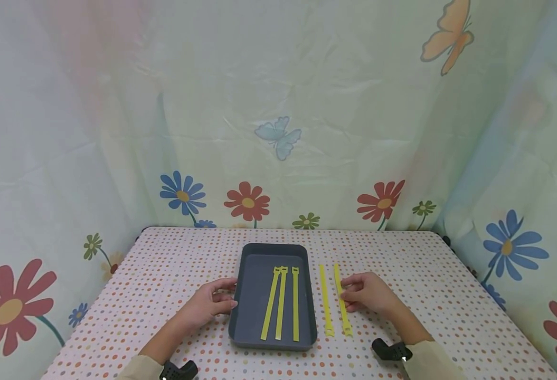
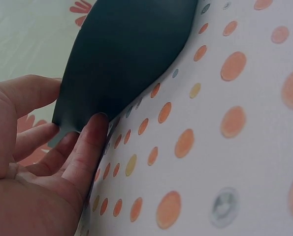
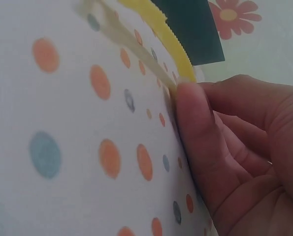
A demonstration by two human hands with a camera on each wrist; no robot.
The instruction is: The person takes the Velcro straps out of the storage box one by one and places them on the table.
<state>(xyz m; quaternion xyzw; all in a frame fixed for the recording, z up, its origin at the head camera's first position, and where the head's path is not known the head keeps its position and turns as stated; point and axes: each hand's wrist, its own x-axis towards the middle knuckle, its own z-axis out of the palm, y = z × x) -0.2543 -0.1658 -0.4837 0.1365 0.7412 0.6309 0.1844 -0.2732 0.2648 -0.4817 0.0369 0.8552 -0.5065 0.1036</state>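
Observation:
A dark grey tray [image 1: 254,301] lies on the table, and three yellow hook-and-loop cable straps [image 1: 295,306] rest lengthwise inside it, slotted heads at the far end. My left hand [image 1: 206,305] is at the tray's left side, thumb and fingertips against the outside of its wall [image 2: 121,54]. Right of the tray, my right hand [image 1: 370,293] pinches the outer of two more yellow straps [image 1: 344,315] between thumb and fingers. In the right wrist view the thumb [image 3: 195,113] covers part of this strap. The other strap [image 1: 326,301] lies between it and the tray, head toward me.
The table [image 1: 178,264] wears a polka-dot cover and ends at a dark-edged far side. Behind it hangs a curtain [image 1: 335,132] printed with flowers and butterflies. Black bands [image 1: 392,351] sit on both wrists.

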